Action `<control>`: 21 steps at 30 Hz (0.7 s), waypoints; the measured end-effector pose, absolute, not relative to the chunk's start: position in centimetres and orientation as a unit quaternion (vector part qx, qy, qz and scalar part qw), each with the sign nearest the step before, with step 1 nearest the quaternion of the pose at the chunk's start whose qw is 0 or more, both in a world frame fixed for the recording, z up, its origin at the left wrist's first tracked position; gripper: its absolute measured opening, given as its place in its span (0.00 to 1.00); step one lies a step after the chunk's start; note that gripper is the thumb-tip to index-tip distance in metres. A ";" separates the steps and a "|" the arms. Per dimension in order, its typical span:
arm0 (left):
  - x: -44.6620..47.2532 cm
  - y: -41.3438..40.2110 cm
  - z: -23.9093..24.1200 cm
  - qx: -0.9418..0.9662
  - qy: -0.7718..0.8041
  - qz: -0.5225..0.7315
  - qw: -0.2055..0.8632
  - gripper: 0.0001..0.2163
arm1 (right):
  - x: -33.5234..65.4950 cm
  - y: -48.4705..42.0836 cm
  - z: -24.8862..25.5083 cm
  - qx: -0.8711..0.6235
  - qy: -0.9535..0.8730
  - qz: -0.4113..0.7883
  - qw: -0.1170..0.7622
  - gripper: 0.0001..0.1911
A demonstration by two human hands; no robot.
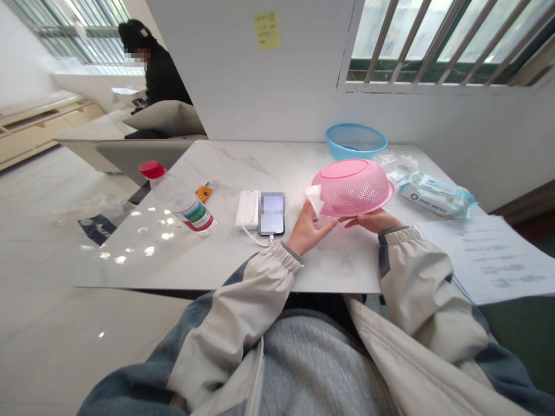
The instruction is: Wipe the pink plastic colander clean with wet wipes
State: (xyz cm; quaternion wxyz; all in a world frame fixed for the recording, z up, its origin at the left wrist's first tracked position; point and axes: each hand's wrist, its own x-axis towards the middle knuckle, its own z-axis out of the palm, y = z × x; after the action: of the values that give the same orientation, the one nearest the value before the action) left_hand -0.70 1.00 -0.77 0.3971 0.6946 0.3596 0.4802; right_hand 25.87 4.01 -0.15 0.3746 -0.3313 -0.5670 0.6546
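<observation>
A pink mesh colander [353,188] is turned upside down, its flat base facing up and its rim low. My right hand [376,221] grips the rim from below at the near right side. At the colander's left side, my left hand [307,230] holds a white wipe [315,199] against the mesh. The left thumb stretches out under the rim, while the wipe and the colander partly hide the other left fingers. Behind the pink colander stands a blue basin [356,141].
A baby wipes pack [436,195] and printed papers [494,254] lie to the right. To the left are a phone [272,214] cabled to a white power bank [247,209], an orange item [203,194] and a red-capped bottle [180,199]. A person [162,69] sits beyond the partition.
</observation>
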 end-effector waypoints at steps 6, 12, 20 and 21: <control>-1.0 1.3 -1.0 0.717 0.400 0.484 0.303 0.28 | 25.2 3.2 0.7 -0.344 -0.590 0.667 0.299 0.27; -1.1 1.4 -1.3 0.729 0.414 0.473 0.271 0.25 | 24.8 3.2 0.8 -0.380 -0.534 0.669 0.351 0.30; -0.9 2.5 -2.2 0.691 0.425 0.494 0.313 0.20 | 27.7 6.7 -1.7 -0.453 -0.357 0.563 0.592 0.14; -0.9 2.6 -2.1 0.692 0.417 0.501 0.309 0.20 | 28.3 7.0 -2.1 -0.424 -0.361 0.553 0.620 0.12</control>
State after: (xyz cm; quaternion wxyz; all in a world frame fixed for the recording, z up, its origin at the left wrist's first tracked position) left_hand -0.89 2.58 -2.11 0.3085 0.6922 0.4174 0.5015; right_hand 28.27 7.00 -2.07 0.6197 -0.4241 -0.3608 0.5532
